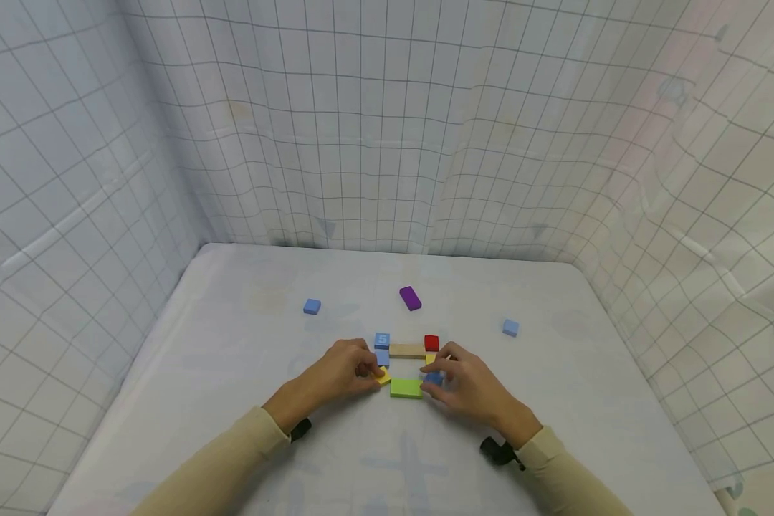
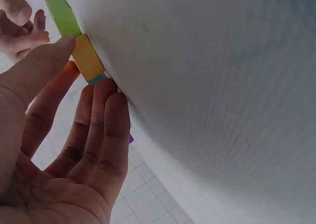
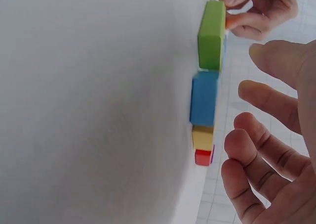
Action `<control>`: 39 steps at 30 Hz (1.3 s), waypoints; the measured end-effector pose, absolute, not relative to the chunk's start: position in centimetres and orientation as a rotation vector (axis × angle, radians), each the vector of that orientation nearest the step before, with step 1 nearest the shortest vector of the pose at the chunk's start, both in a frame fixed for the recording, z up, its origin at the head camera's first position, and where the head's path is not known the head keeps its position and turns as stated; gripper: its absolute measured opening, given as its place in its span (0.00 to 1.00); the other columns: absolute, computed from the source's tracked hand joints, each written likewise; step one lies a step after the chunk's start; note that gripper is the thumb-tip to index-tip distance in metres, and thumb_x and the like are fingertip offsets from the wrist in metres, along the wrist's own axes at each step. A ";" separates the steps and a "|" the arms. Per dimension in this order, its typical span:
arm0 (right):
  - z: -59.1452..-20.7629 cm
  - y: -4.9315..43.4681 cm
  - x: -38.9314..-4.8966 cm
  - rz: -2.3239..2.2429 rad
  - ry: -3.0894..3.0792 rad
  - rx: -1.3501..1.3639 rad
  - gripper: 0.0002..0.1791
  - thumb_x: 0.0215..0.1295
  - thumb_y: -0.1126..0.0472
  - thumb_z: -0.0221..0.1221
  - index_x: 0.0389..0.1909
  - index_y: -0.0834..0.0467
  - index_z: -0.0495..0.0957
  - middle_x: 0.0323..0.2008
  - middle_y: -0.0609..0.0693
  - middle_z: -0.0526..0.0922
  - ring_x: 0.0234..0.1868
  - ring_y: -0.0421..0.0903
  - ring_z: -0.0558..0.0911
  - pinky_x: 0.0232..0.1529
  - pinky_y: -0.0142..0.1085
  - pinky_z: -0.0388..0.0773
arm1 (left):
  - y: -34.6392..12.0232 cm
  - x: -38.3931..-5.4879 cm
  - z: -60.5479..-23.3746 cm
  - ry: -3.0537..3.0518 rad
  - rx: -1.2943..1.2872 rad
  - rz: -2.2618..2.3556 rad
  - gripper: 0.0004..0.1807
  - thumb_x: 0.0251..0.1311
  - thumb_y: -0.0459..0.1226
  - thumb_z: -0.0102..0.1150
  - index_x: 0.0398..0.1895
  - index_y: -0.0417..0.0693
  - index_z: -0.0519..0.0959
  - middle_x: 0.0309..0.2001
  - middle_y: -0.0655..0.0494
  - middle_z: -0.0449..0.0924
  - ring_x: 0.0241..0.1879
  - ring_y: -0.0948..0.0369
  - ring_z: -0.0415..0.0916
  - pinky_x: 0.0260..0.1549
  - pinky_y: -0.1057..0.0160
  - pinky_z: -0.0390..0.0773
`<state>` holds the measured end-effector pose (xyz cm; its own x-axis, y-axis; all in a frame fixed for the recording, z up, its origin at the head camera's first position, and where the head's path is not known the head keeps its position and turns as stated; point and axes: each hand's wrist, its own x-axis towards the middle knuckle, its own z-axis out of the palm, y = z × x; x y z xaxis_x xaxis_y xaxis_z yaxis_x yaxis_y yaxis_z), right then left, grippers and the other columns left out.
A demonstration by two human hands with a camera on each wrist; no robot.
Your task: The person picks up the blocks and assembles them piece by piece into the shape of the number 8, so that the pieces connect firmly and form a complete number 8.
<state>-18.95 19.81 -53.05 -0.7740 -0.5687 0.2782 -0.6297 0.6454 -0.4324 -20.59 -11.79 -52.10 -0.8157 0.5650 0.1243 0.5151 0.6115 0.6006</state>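
In the head view, small coloured blocks form a rough rectangle. My left hand (image 1: pixel 347 370) pinches a yellow block (image 2: pixel 89 58) at the near left corner, its thumb on one end and fingertips by the other. A lime green block (image 1: pixel 406 388) lies along the near side. On the right, my right hand (image 1: pixel 472 387) hovers around a blue block (image 3: pixel 204 98), its loosely bent fingers apart from it in the right wrist view. Beyond that block come another yellow block (image 3: pixel 203 137) and a red block (image 1: pixel 431 342).
A wooden plank (image 1: pixel 407 351) forms the far side, beside a light blue block marked 5 (image 1: pixel 382 340) and another light blue block (image 1: pixel 383 357). Farther out lie a purple block (image 1: pixel 411 298) and blue blocks at left (image 1: pixel 312 307) and right (image 1: pixel 511 327). Gridded cloth (image 1: pixel 387 129) surrounds the white table.
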 end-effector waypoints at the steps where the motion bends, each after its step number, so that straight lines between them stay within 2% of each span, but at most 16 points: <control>1: -52.9 20.0 -19.0 0.820 -2.736 0.986 0.16 0.70 0.54 0.84 0.55 0.52 0.96 0.50 0.47 0.85 0.42 0.43 0.83 0.44 0.31 0.87 | -11.8 -20.6 -52.1 2.753 0.924 0.990 0.07 0.63 0.32 0.88 0.41 0.47 0.97 0.38 0.56 0.87 0.37 0.64 0.80 0.39 0.71 0.80; 6: -52.7 20.8 -19.6 0.868 -2.727 0.914 0.15 0.71 0.58 0.83 0.55 0.55 0.96 0.51 0.50 0.88 0.39 0.43 0.83 0.41 0.30 0.85 | -11.9 -20.6 -52.1 2.757 0.924 0.995 0.06 0.63 0.32 0.88 0.40 0.47 0.97 0.40 0.54 0.85 0.38 0.63 0.80 0.39 0.71 0.80; 13: -52.9 21.6 -20.2 0.855 -2.800 0.808 0.16 0.73 0.58 0.81 0.58 0.54 0.95 0.51 0.50 0.88 0.38 0.40 0.81 0.40 0.28 0.82 | -11.9 -20.5 -52.0 2.762 0.906 0.988 0.07 0.64 0.33 0.87 0.43 0.47 0.97 0.43 0.53 0.83 0.39 0.61 0.81 0.40 0.70 0.80; 21: -53.0 21.6 -20.6 0.880 -2.835 0.771 0.18 0.74 0.59 0.80 0.61 0.54 0.94 0.49 0.50 0.88 0.37 0.40 0.80 0.38 0.28 0.80 | -11.8 -20.4 -51.9 2.777 0.855 1.016 0.07 0.66 0.38 0.87 0.44 0.50 0.97 0.45 0.53 0.83 0.40 0.61 0.81 0.42 0.69 0.82; 28: -53.2 21.6 -21.0 0.879 -2.882 0.770 0.20 0.75 0.59 0.79 0.65 0.55 0.93 0.50 0.50 0.89 0.36 0.37 0.79 0.38 0.28 0.80 | -11.8 -21.0 -51.9 2.852 0.697 1.076 0.08 0.72 0.38 0.83 0.49 0.48 0.95 0.44 0.52 0.85 0.42 0.61 0.83 0.42 0.68 0.84; 34: -53.3 21.6 -21.1 0.886 -2.902 0.776 0.18 0.76 0.59 0.78 0.63 0.55 0.93 0.49 0.49 0.89 0.36 0.37 0.78 0.37 0.28 0.79 | -11.4 -21.5 -51.6 2.878 0.498 1.035 0.12 0.73 0.38 0.82 0.54 0.46 0.95 0.44 0.52 0.87 0.40 0.62 0.81 0.42 0.66 0.86; 39: -53.3 21.6 -21.1 0.900 -2.906 0.783 0.17 0.77 0.59 0.78 0.63 0.55 0.94 0.49 0.49 0.89 0.36 0.36 0.77 0.38 0.28 0.79 | -11.3 -21.9 -51.7 2.874 0.477 1.023 0.11 0.73 0.37 0.82 0.53 0.44 0.95 0.41 0.52 0.87 0.40 0.61 0.80 0.42 0.65 0.85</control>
